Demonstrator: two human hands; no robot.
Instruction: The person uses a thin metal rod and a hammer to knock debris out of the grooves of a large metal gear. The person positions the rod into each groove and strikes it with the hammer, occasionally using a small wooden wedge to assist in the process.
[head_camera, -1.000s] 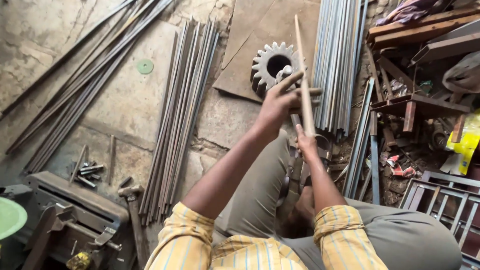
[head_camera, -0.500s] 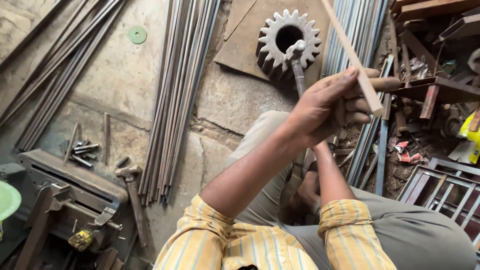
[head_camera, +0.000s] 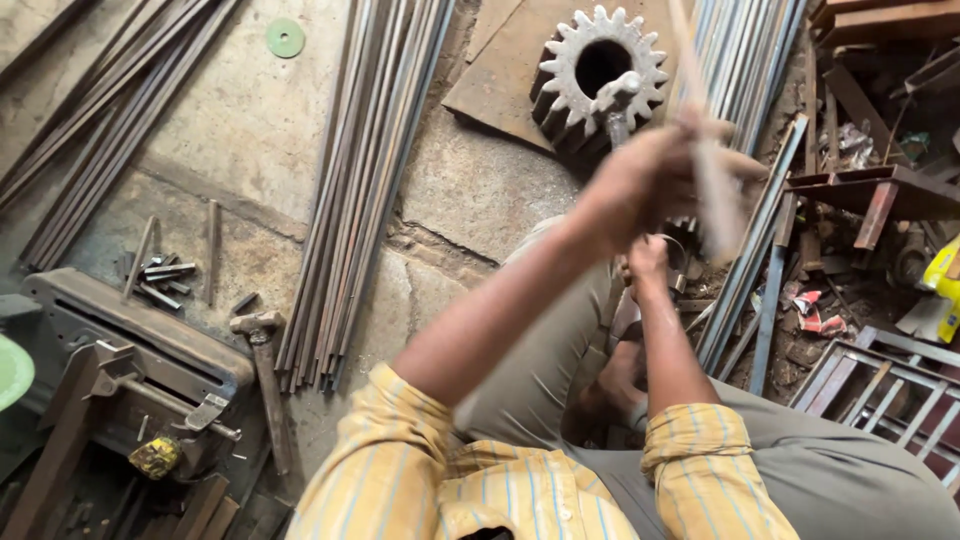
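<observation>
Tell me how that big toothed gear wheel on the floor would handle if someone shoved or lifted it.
The gear wheel looks like thick solid metal, so probably heavy for its size and rigid. It leans tilted on a flat plate, so a push might tip it flat. On edge it could roll, bumpily, on its blunt teeth.

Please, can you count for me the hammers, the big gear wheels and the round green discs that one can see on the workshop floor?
Hammer: 1
Large toothed gear wheel: 1
Small round green disc: 1
Total: 3
</observation>
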